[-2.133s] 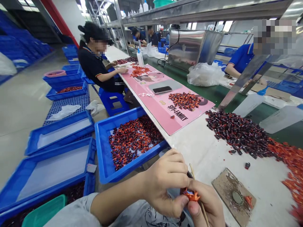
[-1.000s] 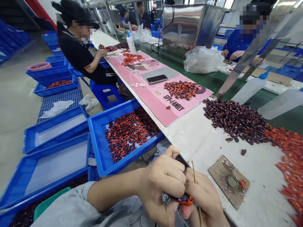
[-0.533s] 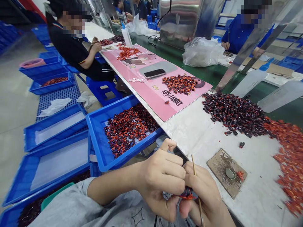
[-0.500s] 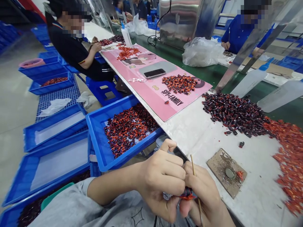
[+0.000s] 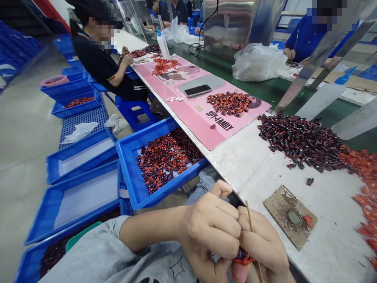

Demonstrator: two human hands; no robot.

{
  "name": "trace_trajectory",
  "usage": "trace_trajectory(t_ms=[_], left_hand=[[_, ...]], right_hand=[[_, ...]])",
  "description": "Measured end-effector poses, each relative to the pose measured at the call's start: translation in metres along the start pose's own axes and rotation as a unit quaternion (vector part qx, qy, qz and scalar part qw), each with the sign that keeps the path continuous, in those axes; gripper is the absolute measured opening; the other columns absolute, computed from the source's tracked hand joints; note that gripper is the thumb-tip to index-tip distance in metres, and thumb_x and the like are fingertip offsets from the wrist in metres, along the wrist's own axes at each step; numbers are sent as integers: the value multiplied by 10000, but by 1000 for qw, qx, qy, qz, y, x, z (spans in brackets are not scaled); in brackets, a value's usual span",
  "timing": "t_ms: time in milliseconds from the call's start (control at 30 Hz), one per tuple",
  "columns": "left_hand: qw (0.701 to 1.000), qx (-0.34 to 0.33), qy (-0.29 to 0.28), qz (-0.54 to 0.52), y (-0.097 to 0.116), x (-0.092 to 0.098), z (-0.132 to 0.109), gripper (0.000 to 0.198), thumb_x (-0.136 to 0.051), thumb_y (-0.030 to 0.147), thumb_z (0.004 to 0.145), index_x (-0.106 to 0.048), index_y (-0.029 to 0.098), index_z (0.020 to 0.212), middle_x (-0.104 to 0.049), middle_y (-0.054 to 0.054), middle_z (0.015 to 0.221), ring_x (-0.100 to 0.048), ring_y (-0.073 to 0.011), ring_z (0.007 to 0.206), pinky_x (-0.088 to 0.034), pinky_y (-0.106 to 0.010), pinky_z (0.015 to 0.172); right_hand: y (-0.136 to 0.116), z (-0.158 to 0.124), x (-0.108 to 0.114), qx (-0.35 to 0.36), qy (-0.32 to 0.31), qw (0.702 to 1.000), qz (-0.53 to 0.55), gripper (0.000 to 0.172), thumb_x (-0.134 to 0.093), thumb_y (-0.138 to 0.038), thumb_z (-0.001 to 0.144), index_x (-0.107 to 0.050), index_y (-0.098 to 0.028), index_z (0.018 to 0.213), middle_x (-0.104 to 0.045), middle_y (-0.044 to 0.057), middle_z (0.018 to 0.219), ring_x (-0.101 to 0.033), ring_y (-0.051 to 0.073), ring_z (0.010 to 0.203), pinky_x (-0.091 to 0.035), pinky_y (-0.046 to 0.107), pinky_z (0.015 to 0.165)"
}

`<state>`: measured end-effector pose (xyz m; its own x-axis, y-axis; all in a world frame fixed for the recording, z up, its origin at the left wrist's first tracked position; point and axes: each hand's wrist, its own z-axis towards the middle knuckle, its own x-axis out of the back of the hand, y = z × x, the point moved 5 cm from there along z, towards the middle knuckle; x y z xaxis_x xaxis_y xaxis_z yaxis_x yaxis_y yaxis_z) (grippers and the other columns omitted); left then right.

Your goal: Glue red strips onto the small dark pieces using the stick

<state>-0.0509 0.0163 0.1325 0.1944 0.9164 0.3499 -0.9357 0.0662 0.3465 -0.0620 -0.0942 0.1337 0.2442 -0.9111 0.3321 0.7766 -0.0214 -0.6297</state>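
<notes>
Left hand (image 5: 210, 226) closed, fingers curled and thumb raised, gripping a small orange-and-dark piece (image 5: 242, 257) together with right hand (image 5: 263, 243). Right hand also closed; thin wooden stick (image 5: 250, 220) held between its fingers, tilted, upper end pointing away from the body. Piece sits between both hands at the table's near edge, partly hidden by fingers; exact shape cannot be told. Stick's lower end runs down behind the right hand.

Just beyond right hand: worn brown pad (image 5: 279, 220) on white table top (image 5: 253, 173), with round metal disc (image 5: 293, 218) and one orange fragment (image 5: 308, 221) on it. Farther right: heap of dark pieces (image 5: 302, 142) touching heap of orange-red pieces (image 5: 363, 184); one loose dark piece (image 5: 309, 181) lies apart, near the pad.

Left of hands: blue tray (image 5: 126, 165) holding mixed dark and orange pieces. Ahead: pink printed mat (image 5: 203, 131) bearing a phone (image 5: 198, 90) and a further heap of pieces (image 5: 229, 103). Co-worker in black (image 5: 101, 67) sits at the table, hands near small heaps.
</notes>
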Motion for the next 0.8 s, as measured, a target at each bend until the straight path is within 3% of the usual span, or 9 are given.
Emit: trace_trajectory(t_ms=[100, 167, 333, 433, 533, 600, 633, 700, 800], left_hand=[[999, 15, 50, -11, -3, 1, 2, 372, -615, 184, 618, -247, 230, 601, -240, 98, 449, -255, -111, 390, -326, -434, 701], [998, 32, 51, 0, -4, -1, -1, 364, -603, 181, 614, -242, 229, 615, -235, 99, 438, -256, -116, 384, -337, -437, 707], [998, 58, -3, 30, -7, -5, -11, 404, -660, 259, 632, -258, 226, 617, -210, 108, 437, -302, -117, 402, -379, -436, 825], [993, 76, -63, 62, -22, -2, -9, 378, -625, 297, 649, -256, 223, 618, -247, 107, 462, -329, -110, 427, -352, -444, 892], [966, 157, -123, 165, -67, 12, -2, 233, -557, 307, 667, -347, 230, 605, -372, 84, 471, -389, -125, 466, -345, -439, 879], [905, 297, -145, 268, -117, 32, -1, 225, -525, 340, 687, -362, 226, 582, -470, 51, 497, -433, -140, 509, -359, -421, 861], [885, 331, -134, 297, -139, 44, 1, 227, -512, 331, 699, -353, 223, 579, -521, 32, 530, -454, -148, 535, -356, -430, 880], [859, 370, -111, 335, -181, 64, 4, 219, -485, 304, 743, -353, 216, 592, -609, 1, 613, -492, -160, 586, -332, -464, 943], [820, 419, -91, 380, -228, 84, 4, 207, -490, 277, 778, -368, 214, 624, -656, -23, 676, -551, -195, 662, -292, -516, 1008]], right_hand=[[2, -1, 1, -6, -3, 1000, 2, 352, -392, -361, 1085, -412, -217, 765, -393, -16, 647, -381, 133, 588, -298, 298, 536], [3, 0, 0, -9, -5, 1000, -4, 353, -398, -359, 1083, -417, -217, 761, -387, -18, 641, -385, 134, 583, -293, 296, 526], [5, 5, 3, -6, 2, 1000, -19, 375, -402, -442, 1085, -489, -211, 803, -465, -16, 653, -447, 119, 585, -339, 257, 517], [13, 3, 13, -37, 3, 996, -86, 362, -449, -513, 1056, -570, -200, 919, -536, -5, 701, -515, 121, 616, -397, 234, 531], [21, -11, 32, -76, 32, 983, -165, 383, -496, -519, 1041, -634, -178, 1150, -582, 8, 738, -565, 133, 624, -458, 233, 548], [23, -29, 49, -115, 84, 970, -196, 339, -524, -462, 1048, -669, -186, 1182, -596, 13, 742, -579, 139, 616, -480, 239, 559], [24, -40, 59, -147, 121, 958, -213, 291, -552, -426, 1041, -697, -196, 1145, -611, 16, 748, -593, 140, 618, -490, 238, 571], [24, -70, 83, -238, 207, 914, -255, 230, -618, -394, 1006, -737, -207, 1066, -662, 27, 789, -639, 149, 654, -512, 237, 609], [21, -122, 121, -351, 302, 829, -315, 301, -673, -458, 962, -747, -179, 1047, -704, 53, 828, -677, 190, 735, -521, 258, 645]])
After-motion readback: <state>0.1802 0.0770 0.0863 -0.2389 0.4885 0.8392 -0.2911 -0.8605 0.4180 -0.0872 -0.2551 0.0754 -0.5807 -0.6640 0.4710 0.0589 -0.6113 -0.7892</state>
